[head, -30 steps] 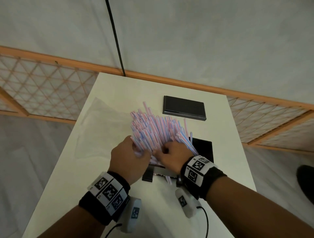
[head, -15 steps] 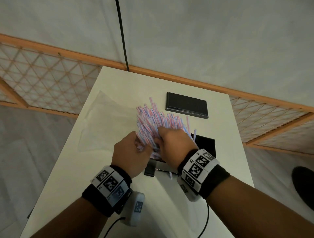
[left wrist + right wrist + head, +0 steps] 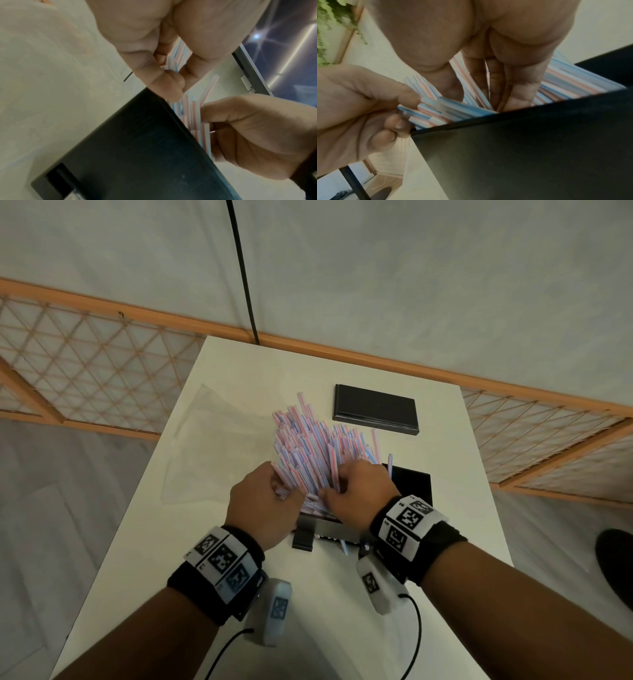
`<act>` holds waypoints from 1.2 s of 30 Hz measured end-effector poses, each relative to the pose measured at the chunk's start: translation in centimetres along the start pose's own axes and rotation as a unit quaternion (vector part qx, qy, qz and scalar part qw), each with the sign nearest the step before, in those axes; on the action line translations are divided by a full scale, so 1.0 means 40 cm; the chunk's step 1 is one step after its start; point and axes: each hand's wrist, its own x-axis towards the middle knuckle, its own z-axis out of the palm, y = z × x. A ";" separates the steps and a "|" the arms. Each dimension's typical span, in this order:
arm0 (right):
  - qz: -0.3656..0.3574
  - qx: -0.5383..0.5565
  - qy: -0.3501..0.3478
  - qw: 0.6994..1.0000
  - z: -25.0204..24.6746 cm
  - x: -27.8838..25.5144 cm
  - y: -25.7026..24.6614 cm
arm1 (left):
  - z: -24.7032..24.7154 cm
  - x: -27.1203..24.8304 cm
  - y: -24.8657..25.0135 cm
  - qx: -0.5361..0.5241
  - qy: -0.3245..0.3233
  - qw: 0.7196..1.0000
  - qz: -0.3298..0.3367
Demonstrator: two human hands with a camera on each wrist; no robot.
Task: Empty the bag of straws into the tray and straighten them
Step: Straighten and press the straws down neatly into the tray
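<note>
A thick bundle of pink, blue and white straws (image 3: 308,450) leans away from me out of the black tray (image 3: 412,484) in the middle of the table. My left hand (image 3: 265,506) grips the bundle's near left side with curled fingers (image 3: 169,82). Its right side is clasped by my right hand (image 3: 358,491), whose fingers (image 3: 496,86) reach down among the straws (image 3: 436,113) behind the tray's front wall (image 3: 522,148). The empty clear bag (image 3: 212,446) lies flat on the table to the left.
A flat black lid (image 3: 375,409) lies beyond the tray toward the far edge. One loose straw (image 3: 344,546) sits on the white table (image 3: 462,525) in front of the tray. A wood lattice rail runs behind the table, and a black cable hangs down the wall.
My right hand has slid up from the straws' near ends onto the bundle's right side. The left hand has closed in, and the fanned straws are gathered tighter.
</note>
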 end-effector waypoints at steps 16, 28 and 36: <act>-0.008 0.038 -0.009 0.999 -0.061 -0.020 0.031 | -0.006 0.011 0.011 0.001 -0.023 1.000 -0.014; 0.055 0.085 -0.083 0.991 0.020 0.005 0.038 | -0.005 0.004 0.018 0.003 -0.015 1.000 -0.021; -0.022 0.153 -0.018 0.988 0.046 0.010 0.039 | -0.018 0.006 0.060 0.046 -0.010 0.999 0.020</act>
